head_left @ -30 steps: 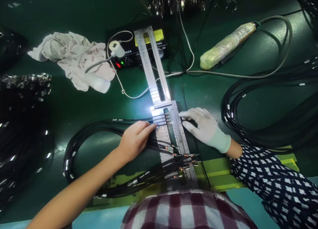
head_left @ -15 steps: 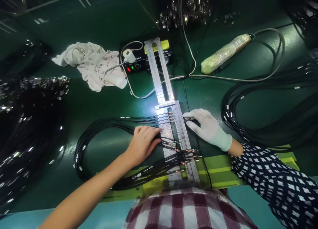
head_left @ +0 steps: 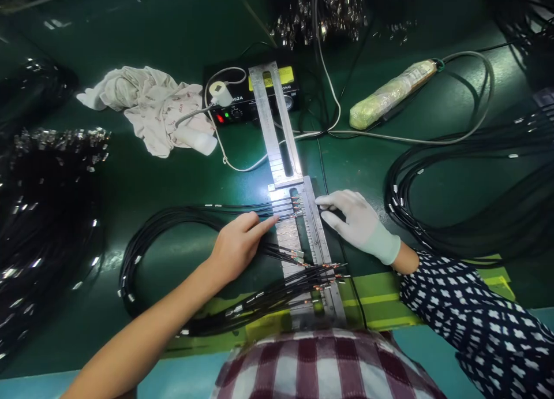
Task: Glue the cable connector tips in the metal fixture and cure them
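My bare left hand (head_left: 234, 248) lies over a bundle of thin black cables (head_left: 272, 250), with its index finger stretched along a cable and the other fingers curled. Under that fingertip is a slotted metal fixture (head_left: 318, 237) with ruled lines. Several cables with bare orange-and-silver ends sit in the upper slots. A thicker group of cables (head_left: 277, 289) lies across its lower part. My right hand (head_left: 357, 223), in a white glove, rests at the fixture's right edge, thumb and index finger apart. Whether its fingertips hold anything small is hidden.
Behind the fixture stands a black control box (head_left: 238, 107) with red and green lights. A crumpled cloth (head_left: 151, 107) lies left of it, a wrapped power strip (head_left: 392, 96) to the right. Coiled cables (head_left: 402, 202) lie at right; a dark cable heap (head_left: 47, 231) lies at left.
My left hand has shifted a little left, and its index finger now stretches out towards the upper cables. My right hand stays at the fixture's edge. The view has shifted slightly.
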